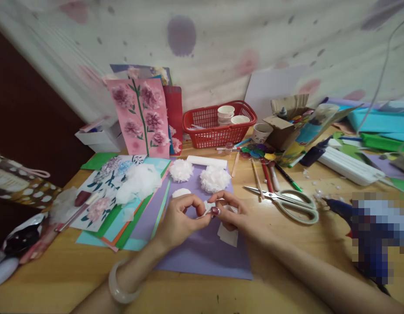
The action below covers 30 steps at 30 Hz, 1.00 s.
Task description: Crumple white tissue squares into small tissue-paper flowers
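Observation:
My left hand (180,216) and my right hand (230,211) meet over a purple paper sheet (205,253), both pinching a small white tissue piece (207,208) between fingertips. Two fluffy white tissue flowers (181,170) (215,179) lie on the sheet just beyond my hands, with a small white disc (181,192) near the left thumb. A white scrap (228,235) lies under my right hand. A pale bangle (120,288) circles my left wrist.
Scissors (287,201) lie right of my hands, beside pens and brushes (270,172). A red basket (218,124) with cups stands behind, a pink flower card (139,115) leans on the wall, stacked coloured papers (123,209) lie left, and a blue glue gun (339,207) sits right.

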Each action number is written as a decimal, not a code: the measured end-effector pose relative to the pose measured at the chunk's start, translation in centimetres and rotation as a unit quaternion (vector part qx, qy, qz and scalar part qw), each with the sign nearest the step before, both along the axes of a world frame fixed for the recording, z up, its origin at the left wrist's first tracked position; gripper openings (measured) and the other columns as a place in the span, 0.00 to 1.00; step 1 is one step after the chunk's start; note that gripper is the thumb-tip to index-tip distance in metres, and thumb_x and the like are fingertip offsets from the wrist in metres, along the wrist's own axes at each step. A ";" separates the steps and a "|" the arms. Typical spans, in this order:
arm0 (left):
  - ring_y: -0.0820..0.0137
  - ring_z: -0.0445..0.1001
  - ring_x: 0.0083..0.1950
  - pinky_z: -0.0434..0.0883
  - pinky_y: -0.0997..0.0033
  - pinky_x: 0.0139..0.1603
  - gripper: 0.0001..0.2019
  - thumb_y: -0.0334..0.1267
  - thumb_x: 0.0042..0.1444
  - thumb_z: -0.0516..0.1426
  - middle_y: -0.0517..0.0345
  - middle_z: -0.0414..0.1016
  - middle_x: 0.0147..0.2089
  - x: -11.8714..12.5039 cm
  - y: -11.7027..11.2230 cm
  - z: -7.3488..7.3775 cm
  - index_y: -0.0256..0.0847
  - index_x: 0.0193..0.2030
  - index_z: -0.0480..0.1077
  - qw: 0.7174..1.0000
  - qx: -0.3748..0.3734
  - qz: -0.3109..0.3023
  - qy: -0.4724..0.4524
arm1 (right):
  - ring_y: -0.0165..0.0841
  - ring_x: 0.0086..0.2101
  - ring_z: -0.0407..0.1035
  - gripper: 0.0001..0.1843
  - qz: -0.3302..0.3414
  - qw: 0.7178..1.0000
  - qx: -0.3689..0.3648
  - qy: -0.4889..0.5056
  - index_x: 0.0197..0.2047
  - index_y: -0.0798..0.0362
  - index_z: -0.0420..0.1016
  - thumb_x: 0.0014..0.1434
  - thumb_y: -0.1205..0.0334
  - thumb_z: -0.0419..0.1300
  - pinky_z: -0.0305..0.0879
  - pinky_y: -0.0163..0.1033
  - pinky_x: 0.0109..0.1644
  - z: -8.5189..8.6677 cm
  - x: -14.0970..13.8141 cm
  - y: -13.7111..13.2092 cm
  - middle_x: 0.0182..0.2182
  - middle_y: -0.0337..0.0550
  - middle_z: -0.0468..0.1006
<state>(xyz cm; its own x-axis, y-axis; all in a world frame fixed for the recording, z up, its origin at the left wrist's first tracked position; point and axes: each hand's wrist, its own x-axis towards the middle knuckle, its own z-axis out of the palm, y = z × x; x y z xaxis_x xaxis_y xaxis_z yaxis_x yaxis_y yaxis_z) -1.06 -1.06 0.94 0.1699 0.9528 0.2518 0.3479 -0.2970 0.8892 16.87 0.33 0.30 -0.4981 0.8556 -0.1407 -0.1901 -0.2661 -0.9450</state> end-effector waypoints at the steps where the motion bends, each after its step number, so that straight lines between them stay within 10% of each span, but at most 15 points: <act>1: 0.76 0.63 0.27 0.62 0.75 0.32 0.12 0.33 0.48 0.62 0.64 0.65 0.23 0.0 0.0 0.0 0.38 0.21 0.62 1.000 -0.014 -0.001 -0.004 | 0.20 0.17 0.46 0.17 0.005 1.000 0.002 0.000 0.39 0.53 0.69 0.53 0.51 0.65 0.40 0.30 0.20 0.1 0.0 0.0 0.21 0.29 0.61; 15: 0.77 0.61 0.22 0.61 0.77 0.23 0.19 0.52 0.53 0.58 0.64 0.62 0.21 0.6 0.5 0.2 0.38 0.24 0.65 0.987 -0.115 -0.034 -0.106 | 0.22 0.18 0.50 0.17 0.030 0.998 0.002 -0.048 0.31 0.55 0.70 0.52 0.48 0.64 0.42 0.31 0.21 0.7 0.1 -0.4 0.19 0.31 0.60; 20: 0.70 0.73 0.35 0.71 0.71 0.37 0.08 0.42 0.55 0.59 0.56 0.73 0.34 0.2 0.3 0.2 0.40 0.36 0.71 0.997 0.046 0.048 -0.043 | 0.20 0.16 0.46 0.13 -0.008 1.000 -0.017 0.017 0.29 0.54 0.67 0.53 0.54 0.63 0.38 0.31 0.20 0.1 -0.1 -0.2 0.15 0.28 0.57; 24: 0.65 0.74 0.44 0.71 0.65 0.47 0.12 0.34 0.49 0.64 0.52 0.77 0.41 -0.1 0.0 0.3 0.41 0.43 0.73 0.969 0.233 -0.010 0.080 | 0.20 0.15 0.40 0.13 -0.020 0.995 -0.058 0.073 0.28 0.54 0.66 0.52 0.56 0.64 0.36 0.30 0.19 0.1 -0.2 0.0 0.14 0.26 0.54; 30: 0.67 0.78 0.41 0.73 0.69 0.44 0.04 0.32 0.55 0.59 0.56 0.80 0.35 0.0 -0.2 -0.3 0.41 0.36 0.75 0.989 0.138 0.020 0.054 | 0.21 0.16 0.38 0.12 -0.014 0.991 -0.087 0.101 0.29 0.55 0.69 0.52 0.56 0.64 0.34 0.31 0.19 0.5 -0.2 0.0 0.15 0.27 0.52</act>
